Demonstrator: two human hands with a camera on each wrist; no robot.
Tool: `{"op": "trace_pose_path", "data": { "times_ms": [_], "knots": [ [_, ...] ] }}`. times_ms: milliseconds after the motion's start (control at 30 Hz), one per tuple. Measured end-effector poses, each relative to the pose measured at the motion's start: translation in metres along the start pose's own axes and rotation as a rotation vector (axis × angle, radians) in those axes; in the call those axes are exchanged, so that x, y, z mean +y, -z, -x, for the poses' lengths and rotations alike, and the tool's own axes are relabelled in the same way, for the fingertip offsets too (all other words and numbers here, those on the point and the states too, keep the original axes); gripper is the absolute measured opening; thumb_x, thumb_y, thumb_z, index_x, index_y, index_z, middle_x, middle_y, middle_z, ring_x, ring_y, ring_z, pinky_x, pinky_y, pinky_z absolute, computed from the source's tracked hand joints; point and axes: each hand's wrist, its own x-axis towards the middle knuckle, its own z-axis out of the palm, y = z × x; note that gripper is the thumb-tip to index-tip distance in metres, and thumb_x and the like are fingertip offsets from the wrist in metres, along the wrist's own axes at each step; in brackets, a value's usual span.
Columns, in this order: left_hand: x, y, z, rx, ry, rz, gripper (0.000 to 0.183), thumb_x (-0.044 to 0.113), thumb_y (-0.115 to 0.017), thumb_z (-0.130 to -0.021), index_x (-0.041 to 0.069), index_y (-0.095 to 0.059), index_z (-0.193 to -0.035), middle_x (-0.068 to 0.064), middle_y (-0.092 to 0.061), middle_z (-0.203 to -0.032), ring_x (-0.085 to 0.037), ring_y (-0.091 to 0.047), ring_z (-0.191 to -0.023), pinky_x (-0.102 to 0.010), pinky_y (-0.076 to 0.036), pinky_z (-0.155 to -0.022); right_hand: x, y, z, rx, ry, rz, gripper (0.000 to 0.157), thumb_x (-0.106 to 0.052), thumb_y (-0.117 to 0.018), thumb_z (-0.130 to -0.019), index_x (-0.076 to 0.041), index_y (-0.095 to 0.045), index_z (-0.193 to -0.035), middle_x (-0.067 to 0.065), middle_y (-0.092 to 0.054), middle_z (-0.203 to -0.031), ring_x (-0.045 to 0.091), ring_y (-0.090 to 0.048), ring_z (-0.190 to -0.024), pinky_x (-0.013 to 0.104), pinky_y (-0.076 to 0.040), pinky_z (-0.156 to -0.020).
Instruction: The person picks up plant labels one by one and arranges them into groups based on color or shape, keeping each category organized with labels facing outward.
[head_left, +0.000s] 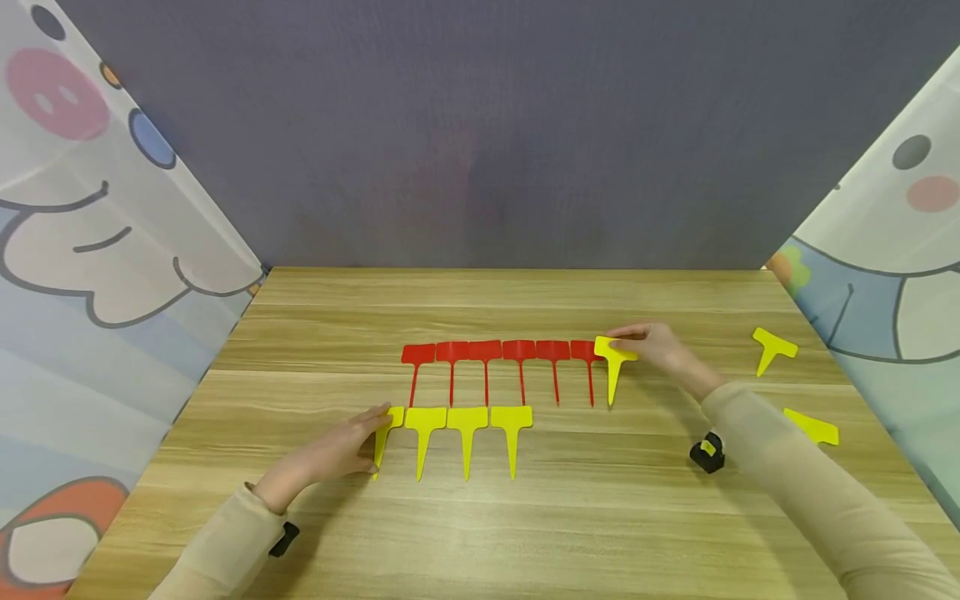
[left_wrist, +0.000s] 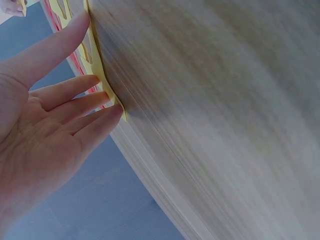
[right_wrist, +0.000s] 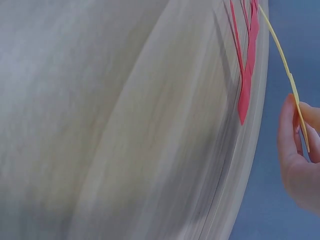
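Note:
My right hand (head_left: 663, 346) pinches a yellow T-shaped plant label (head_left: 613, 362) by its wide head, thumb and fingers on either face. In the right wrist view this label (right_wrist: 281, 50) is edge-on and raised off the tabletop, beyond the red labels (right_wrist: 247, 90). At the right end of the red row (head_left: 519, 350), it overlaps the last label in the head view. My left hand (head_left: 337, 450) touches the leftmost yellow label (head_left: 386, 432) of a lower row. Extended fingers and thumb (left_wrist: 55, 52) meet that label (left_wrist: 97, 65) at its two ends in the left wrist view.
Other yellow labels (head_left: 468, 419) continue the lower row, stems toward me. Two loose yellow labels lie at the table's right, one farther back (head_left: 774, 348) and one (head_left: 823, 430) partly behind my sleeve. A grey wall (head_left: 495, 150) borders the wooden table (head_left: 495, 542) at the back.

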Motion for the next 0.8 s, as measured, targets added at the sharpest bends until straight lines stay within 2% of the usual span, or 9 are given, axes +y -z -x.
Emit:
{"op": "trace_pose_path", "data": {
  "times_ms": [100,300,800],
  "knots": [
    [0.0,0.0,0.0,-0.001,-0.003,0.0,0.066,0.01,-0.074,-0.068,-0.011,-0.044,-0.123,-0.027,-0.03,-0.136,-0.042,-0.034,-0.12,-0.05,-0.035,-0.093,-0.004,-0.005,0.002,-0.017,0.01,-0.004,0.042,-0.025,-0.058,-0.086,0.0,-0.055,-0.119,0.02,-0.052,-0.121,0.022,-0.05,-0.101,0.026,-0.046,-0.074],
    [-0.001,-0.001,0.0,0.003,-0.01,-0.005,0.066,0.01,-0.073,-0.068,-0.011,-0.043,-0.123,-0.027,-0.029,-0.136,-0.042,-0.033,-0.12,-0.05,-0.035,-0.093,-0.011,-0.014,0.005,-0.061,0.008,-0.023,0.039,-0.026,-0.058,-0.086,-0.001,-0.057,-0.117,0.019,-0.052,-0.12,0.013,-0.051,-0.086,0.031,-0.047,-0.07],
    [-0.001,-0.001,-0.001,0.003,-0.006,-0.003,0.067,0.009,-0.074,-0.068,-0.011,-0.043,-0.124,-0.027,-0.029,-0.136,-0.042,-0.033,-0.121,-0.049,-0.035,-0.093,-0.017,-0.039,0.009,-0.152,0.066,-0.007,0.032,-0.021,-0.062,-0.083,-0.007,-0.063,-0.111,0.015,-0.056,-0.117,0.019,-0.051,-0.093,0.026,-0.043,-0.069]
  ]
}}
